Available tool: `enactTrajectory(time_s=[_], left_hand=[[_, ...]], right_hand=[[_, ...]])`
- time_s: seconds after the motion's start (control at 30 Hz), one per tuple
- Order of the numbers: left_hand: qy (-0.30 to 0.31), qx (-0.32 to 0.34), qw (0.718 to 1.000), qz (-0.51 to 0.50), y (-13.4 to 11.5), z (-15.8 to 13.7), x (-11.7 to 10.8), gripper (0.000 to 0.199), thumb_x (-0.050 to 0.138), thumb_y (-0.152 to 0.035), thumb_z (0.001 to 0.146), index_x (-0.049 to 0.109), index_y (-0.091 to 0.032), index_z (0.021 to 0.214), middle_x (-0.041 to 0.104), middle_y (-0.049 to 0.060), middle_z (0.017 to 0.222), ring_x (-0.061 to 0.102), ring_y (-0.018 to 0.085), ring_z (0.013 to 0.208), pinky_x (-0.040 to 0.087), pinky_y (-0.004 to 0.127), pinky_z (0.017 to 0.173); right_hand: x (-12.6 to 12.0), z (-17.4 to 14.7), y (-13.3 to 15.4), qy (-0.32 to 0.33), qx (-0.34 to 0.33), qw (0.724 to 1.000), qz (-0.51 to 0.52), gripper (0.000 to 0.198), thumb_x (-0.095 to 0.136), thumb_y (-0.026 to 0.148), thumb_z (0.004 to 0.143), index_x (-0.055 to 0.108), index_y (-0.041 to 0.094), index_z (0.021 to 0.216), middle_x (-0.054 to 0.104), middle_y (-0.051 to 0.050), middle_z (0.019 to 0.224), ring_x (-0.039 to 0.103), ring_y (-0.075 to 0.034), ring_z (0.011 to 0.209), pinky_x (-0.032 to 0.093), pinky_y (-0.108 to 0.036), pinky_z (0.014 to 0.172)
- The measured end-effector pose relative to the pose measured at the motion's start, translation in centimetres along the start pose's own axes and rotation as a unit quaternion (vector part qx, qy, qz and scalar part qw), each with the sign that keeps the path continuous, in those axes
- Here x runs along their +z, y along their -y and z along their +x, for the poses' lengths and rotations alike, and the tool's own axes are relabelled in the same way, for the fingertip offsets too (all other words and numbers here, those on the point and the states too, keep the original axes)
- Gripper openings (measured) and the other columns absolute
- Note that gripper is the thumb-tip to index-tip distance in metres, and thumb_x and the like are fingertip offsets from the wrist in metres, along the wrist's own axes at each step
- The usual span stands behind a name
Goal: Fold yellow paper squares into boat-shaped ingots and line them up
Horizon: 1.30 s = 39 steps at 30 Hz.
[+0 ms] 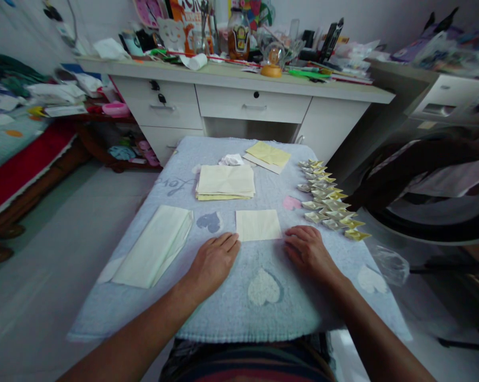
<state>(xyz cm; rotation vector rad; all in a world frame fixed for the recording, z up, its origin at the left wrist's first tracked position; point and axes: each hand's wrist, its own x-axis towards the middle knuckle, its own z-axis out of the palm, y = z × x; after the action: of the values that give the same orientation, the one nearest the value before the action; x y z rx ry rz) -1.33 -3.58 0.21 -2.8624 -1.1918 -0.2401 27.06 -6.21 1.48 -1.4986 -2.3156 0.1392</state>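
Observation:
A single cream sheet of paper (258, 225) lies flat on the cloth-covered table. My left hand (219, 255) rests palm down, its fingertips at the sheet's lower left corner and its fingers stretched out. At the lower right corner, my right hand (309, 247) lies on the cloth with loosely bent fingers that touch or nearly touch the paper. Beyond the sheet is a stack of cream and yellow paper (225, 181). To the right stand rows of small folded paper boats (327, 199), silvery and yellow. A long folded pale packet of paper (154, 246) lies to the left.
Yellow and white sheets (268, 155) and a crumpled white tissue (230, 159) lie at the table's far side. Behind it stands a white desk (255, 103) crowded with a jar and small items. An open front-loading washing machine (442, 185) is at the right, a bed (24, 154) at the left.

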Motion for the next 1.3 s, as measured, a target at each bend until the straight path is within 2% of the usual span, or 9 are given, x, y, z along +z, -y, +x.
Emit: enactTrajectory(time_s=[0.1, 0.3, 0.53, 0.67, 0.77, 0.93, 1.03, 1.13, 1.3], left_hand=[[-0.009, -0.011, 1.0, -0.018, 0.0, 0.0, 0.1, 0.03, 0.046, -0.008, 0.089, 0.068, -0.014, 0.11, 0.067, 0.011, 0.123, 0.061, 0.026, 0.113, 0.053, 0.04, 0.088], [-0.008, -0.095, 0.985, -0.143, 0.5, 0.5, -1.2, 0.021, 0.053, -0.017, 0.087, 0.067, -0.018, 0.103, 0.068, 0.009, 0.115, 0.061, 0.023, 0.107, 0.048, 0.036, 0.093], [0.076, -0.204, 0.932, -0.291, 0.9, 1.7, -3.4, 0.019, 0.053, -0.028, 0.085, 0.063, -0.018, 0.072, 0.066, 0.002, 0.072, 0.061, 0.018, 0.071, 0.04, 0.027, 0.064], [0.079, -0.216, 0.892, -0.389, 1.0, 2.0, -3.3, 0.022, 0.056, -0.034, 0.081, 0.062, -0.017, 0.069, 0.062, 0.0, 0.063, 0.056, 0.015, 0.061, 0.034, 0.023, 0.055], [0.092, -0.248, 0.841, -0.473, 0.9, 2.1, -2.7, 0.027, 0.058, -0.039, 0.08, 0.06, -0.016, 0.066, 0.06, 0.0, 0.061, 0.054, 0.014, 0.058, 0.035, 0.022, 0.053], [0.08, -0.351, 0.644, -0.675, 0.1, 3.0, -1.9, 0.037, 0.068, -0.046, 0.075, 0.06, -0.015, 0.093, 0.069, 0.007, 0.084, 0.068, 0.017, 0.069, 0.048, 0.025, 0.057], [0.036, -0.375, 0.568, -0.732, -0.4, 3.7, -1.6, 0.034, 0.069, -0.041, 0.077, 0.061, -0.013, 0.096, 0.071, 0.008, 0.085, 0.07, 0.017, 0.07, 0.051, 0.026, 0.061], [-0.016, -0.382, 0.534, -0.754, -0.4, 4.2, -1.6, 0.024, 0.067, -0.031, 0.08, 0.062, -0.012, 0.094, 0.071, 0.007, 0.079, 0.068, 0.014, 0.065, 0.052, 0.024, 0.058], [-0.04, -0.391, 0.562, -0.728, 0.3, 4.6, -1.6, 0.02, 0.063, -0.029, 0.08, 0.063, -0.011, 0.089, 0.069, 0.005, 0.073, 0.066, 0.012, 0.058, 0.051, 0.021, 0.053]], right_hand=[[0.2, 1.7, 0.7, 0.008, 0.009, 1.0, 0.014, 0.012, 0.06, 0.018, 0.081, 0.063, 0.016, 0.092, 0.065, -0.011, 0.102, 0.055, -0.025, 0.101, 0.039, -0.042, 0.091], [1.1, 4.6, 1.6, 0.08, -0.044, 0.996, -0.006, 0.054, 0.057, 0.008, 0.07, 0.055, 0.015, 0.124, 0.058, -0.014, 0.131, 0.05, -0.03, 0.118, 0.033, -0.046, 0.1], [1.5, 5.3, 1.1, 0.085, -0.08, 0.993, -0.026, 0.032, 0.058, 0.012, 0.076, 0.064, 0.018, 0.107, 0.066, -0.011, 0.121, 0.057, -0.026, 0.11, 0.028, -0.048, 0.103], [1.6, 5.5, 1.4, 0.044, -0.095, 0.994, -0.019, 0.013, 0.055, 0.012, 0.081, 0.066, 0.017, 0.085, 0.071, -0.009, 0.099, 0.061, -0.021, 0.096, 0.033, -0.041, 0.099], [1.7, 5.7, 1.9, 0.001, -0.097, 0.995, -0.019, 0.015, 0.051, 0.012, 0.085, 0.065, 0.016, 0.081, 0.069, -0.008, 0.085, 0.059, -0.019, 0.085, 0.037, -0.037, 0.092], [2.1, 5.9, 3.6, -0.068, -0.117, 0.991, -0.01, 0.02, 0.048, 0.015, 0.09, 0.065, 0.017, 0.081, 0.066, -0.007, 0.081, 0.054, -0.019, 0.081, 0.039, -0.037, 0.089], [2.5, 5.8, 4.8, -0.08, -0.149, 0.985, 0.01, 0.018, 0.048, 0.017, 0.091, 0.065, 0.018, 0.086, 0.066, -0.007, 0.085, 0.054, -0.019, 0.085, 0.039, -0.038, 0.092], [3.0, 5.5, 5.4, -0.079, -0.184, 0.979, 0.031, 0.014, 0.05, 0.018, 0.091, 0.064, 0.018, 0.096, 0.068, -0.007, 0.095, 0.055, -0.019, 0.093, 0.036, -0.041, 0.099], [3.3, 5.0, 4.8, -0.082, -0.136, 0.987, 0.028, 0.036, 0.059, 0.029, 0.088, 0.054, 0.022, 0.124, 0.06, -0.011, 0.126, 0.045, -0.027, 0.122, 0.023, -0.054, 0.11]])
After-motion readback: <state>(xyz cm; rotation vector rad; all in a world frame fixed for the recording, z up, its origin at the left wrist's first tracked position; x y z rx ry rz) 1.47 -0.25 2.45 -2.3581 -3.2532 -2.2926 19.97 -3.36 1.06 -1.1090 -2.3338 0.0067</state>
